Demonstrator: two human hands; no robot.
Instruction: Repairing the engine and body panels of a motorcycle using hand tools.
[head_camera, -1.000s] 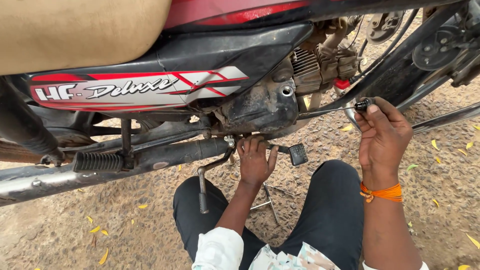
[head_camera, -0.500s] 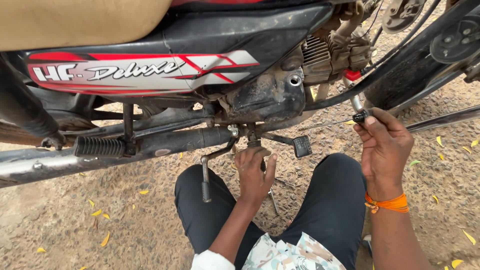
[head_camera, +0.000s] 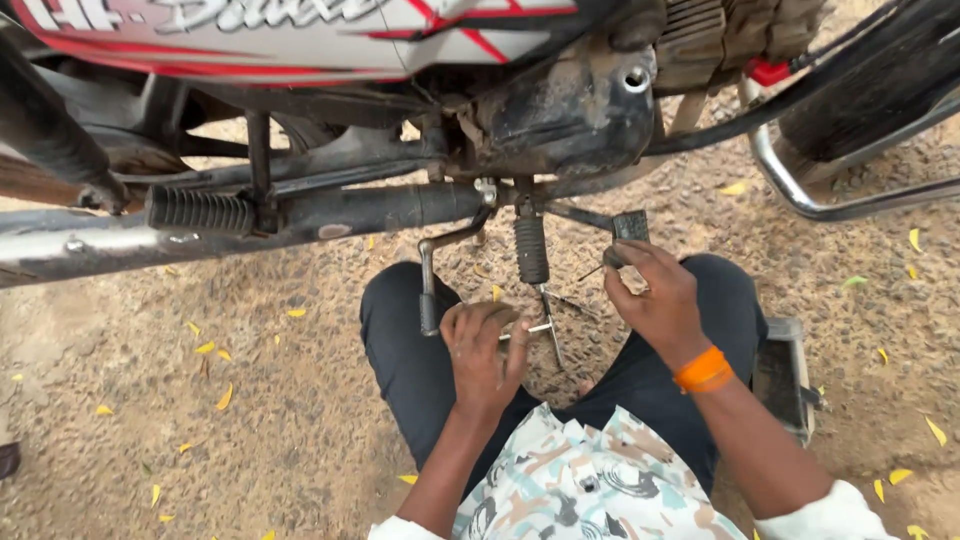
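At far left the chrome exhaust (head_camera: 60, 250) runs low along the motorcycle, with a ribbed footpeg (head_camera: 200, 210) just above it and the dark engine case (head_camera: 560, 110) overhead. The bike stands over gravel (head_camera: 250, 400) strewn with yellow leaves, so the person squats right under it, knees apart, to get at the underside.

The left hand (head_camera: 485, 350) is curled shut on the crossbar of a T-handle wrench (head_camera: 545, 325), whose thin shaft slopes up toward the rubber-sleeved stand (head_camera: 531, 248) hanging below the engine; the kick lever (head_camera: 430, 285) bends down just beside it.

The right hand (head_camera: 655, 295) is pinched narrow on something dark and small beside the brake pedal (head_camera: 630, 225); what it grips I cannot tell. An orange band (head_camera: 702, 370) circles that wrist. Further right, the chrome guard (head_camera: 800, 195) curves away, and a metal box (head_camera: 785, 375) sits by the knee, close for reaching.
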